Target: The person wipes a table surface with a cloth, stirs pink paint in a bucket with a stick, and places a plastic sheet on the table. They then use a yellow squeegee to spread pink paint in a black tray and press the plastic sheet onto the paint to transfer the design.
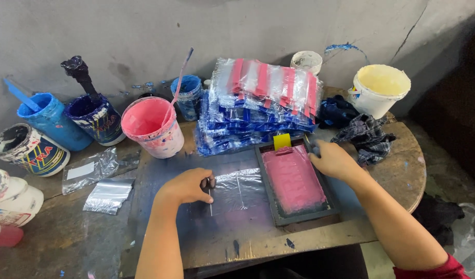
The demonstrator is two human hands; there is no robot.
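- We see our left hand [188,186] resting palm down on the counter [320,238], fingers curled loosely, their tips pressing the left edge of a clear plastic bag [236,190] that lies flat.
- Our right hand [334,160] lies on the right rail of a dark printing frame [279,211], fingers bent over the rail's far end; we cannot tell whether they truly clasp it or only press it.
- The frame sits just right of the clear bag, touching its edge, between our two hands, and its screen is covered in pink ink [294,181].
- A yellow squeegee [282,142] stands at the frame's far end, just left of our right hand.
- Beyond both hands rises a stack of bags [258,106] with red and blue bands.
- Left of that stack, beyond our left hand, stands a pink paint bucket [152,126] with a stick in it, then a small blue cup [187,95].
- Further left stand a dark blue bucket [95,119] and a light blue bucket [49,121].
- Two loose plastic bags [100,181] lie well left of our left hand.
- Right of our right hand lies a checked cloth [366,135], and beyond it a white bucket [379,89] of pale yellow paint.
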